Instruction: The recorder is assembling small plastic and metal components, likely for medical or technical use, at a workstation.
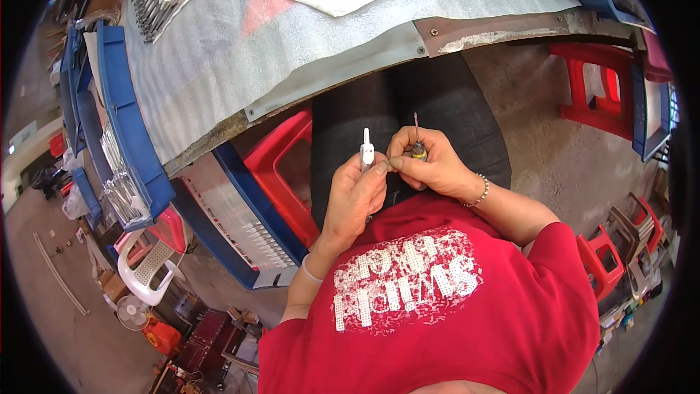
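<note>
The left hand [350,197] has its fingers closed round a white, narrow-tipped piece [367,152] pointing away from the body, while the right hand [443,168] grips a screwdriver-like tool [418,151], its thumb and forefinger pinched together beside the left fingertips, on what I can't tell from here. Both hands work over the dark trousers [463,106], near the bench edge [350,64] and its pale sheet [204,66]; left of the lap are a red stool [271,162] and a blue tray [255,199] holding white pieces [267,245].
</note>
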`<state>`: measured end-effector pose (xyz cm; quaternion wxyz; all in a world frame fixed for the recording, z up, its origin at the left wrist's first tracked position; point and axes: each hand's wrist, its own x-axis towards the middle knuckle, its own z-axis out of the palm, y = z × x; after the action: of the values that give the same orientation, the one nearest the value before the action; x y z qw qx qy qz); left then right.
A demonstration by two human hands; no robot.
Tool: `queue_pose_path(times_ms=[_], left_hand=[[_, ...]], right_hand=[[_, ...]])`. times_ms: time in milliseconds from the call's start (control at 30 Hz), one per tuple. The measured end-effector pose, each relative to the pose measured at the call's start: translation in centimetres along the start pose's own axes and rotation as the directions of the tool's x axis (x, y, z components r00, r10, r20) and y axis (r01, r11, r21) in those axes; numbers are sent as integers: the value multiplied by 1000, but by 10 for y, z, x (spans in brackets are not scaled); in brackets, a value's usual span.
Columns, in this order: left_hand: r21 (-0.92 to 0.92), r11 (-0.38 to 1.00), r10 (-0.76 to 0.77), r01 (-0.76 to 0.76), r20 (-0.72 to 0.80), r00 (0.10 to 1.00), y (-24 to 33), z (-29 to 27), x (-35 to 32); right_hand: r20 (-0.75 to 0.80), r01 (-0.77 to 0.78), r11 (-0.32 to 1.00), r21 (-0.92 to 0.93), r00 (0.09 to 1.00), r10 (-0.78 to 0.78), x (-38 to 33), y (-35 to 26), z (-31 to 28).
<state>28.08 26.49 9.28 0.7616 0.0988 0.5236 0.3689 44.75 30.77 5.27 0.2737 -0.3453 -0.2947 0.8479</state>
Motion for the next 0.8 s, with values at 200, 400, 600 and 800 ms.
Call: queue_pose_path(times_ms=[200,400,600,800], left_hand=[[-22,1000,-2,2,10,1000,0,-1,2],[-68,998,-2,5,41,999,-1,-2,2],[16,999,44,-45,54,998,-2,-6,2],[-42,998,51,-47,96,994,-6,-14,0]], right_hand=[[-2,-12,1000,-3,1000,12,1,-2,-2],[5,-40,999,28,999,40,1,-3,-2],[10,-14,1000,13,1000,13,3,2,-1],[8,-40,999,12,999,40,3,3,1]])
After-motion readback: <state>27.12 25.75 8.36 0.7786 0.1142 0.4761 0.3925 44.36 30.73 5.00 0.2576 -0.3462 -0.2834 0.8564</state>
